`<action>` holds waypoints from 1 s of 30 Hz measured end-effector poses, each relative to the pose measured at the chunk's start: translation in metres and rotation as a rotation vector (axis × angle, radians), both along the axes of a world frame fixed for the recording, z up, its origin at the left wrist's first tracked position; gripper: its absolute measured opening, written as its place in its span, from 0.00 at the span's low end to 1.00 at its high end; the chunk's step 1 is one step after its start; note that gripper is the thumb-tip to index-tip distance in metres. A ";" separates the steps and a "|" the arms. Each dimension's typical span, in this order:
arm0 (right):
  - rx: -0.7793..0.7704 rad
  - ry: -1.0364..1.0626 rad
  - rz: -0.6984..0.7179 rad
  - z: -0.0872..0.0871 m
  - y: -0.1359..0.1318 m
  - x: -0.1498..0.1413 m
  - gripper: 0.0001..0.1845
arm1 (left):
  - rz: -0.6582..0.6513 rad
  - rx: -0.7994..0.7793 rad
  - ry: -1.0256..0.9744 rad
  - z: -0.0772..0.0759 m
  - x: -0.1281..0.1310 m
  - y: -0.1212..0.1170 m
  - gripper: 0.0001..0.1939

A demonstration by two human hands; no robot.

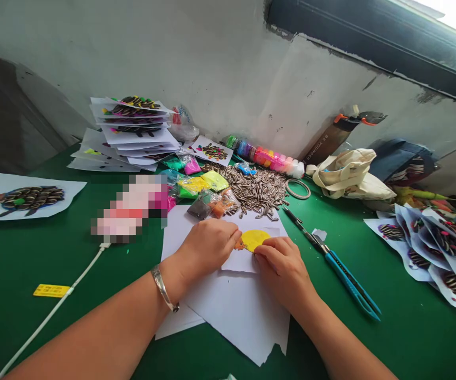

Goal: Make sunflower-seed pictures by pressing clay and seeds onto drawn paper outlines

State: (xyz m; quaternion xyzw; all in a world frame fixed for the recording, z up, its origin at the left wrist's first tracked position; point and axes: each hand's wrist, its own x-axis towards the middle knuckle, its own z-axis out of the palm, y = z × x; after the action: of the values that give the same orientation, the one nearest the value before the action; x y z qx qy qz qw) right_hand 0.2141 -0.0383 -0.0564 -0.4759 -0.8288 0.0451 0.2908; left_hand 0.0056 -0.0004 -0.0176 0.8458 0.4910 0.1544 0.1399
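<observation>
A flat yellow clay oval lies on a small white sheet of paper, with a lump of orange clay at its left end. My left hand is closed, its fingertips against the orange clay; whatever is pinched there is hidden. On the other side, my right hand has its fingers curled together, thumb and forefinger pressed at the lower right edge of the yellow oval. Larger white sheets lie underneath, one with a torn lower edge.
Striped sunflower seeds are heaped behind the paper, beside bagged clay. Blue tweezers, a pen and a tape ring lie right. Stacked seed pictures stand back left; more pictures lie right. A white cable crosses the left.
</observation>
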 end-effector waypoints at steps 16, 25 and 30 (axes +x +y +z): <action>-0.118 0.011 0.043 0.012 -0.008 0.001 0.12 | -0.054 0.125 0.014 -0.004 -0.001 -0.002 0.16; -0.107 0.037 -0.013 0.013 -0.007 0.007 0.12 | -0.283 0.161 -0.036 -0.004 0.004 -0.008 0.11; -0.128 -0.030 -0.014 0.017 -0.010 0.005 0.11 | -0.348 0.152 0.028 -0.009 0.009 -0.015 0.11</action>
State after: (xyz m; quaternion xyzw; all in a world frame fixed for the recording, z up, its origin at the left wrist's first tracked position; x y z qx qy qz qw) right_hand 0.2194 -0.0480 -0.0392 -0.4999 -0.8251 0.0889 0.2478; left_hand 0.0150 -0.0159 -0.0265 0.9282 0.3261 0.1530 0.0933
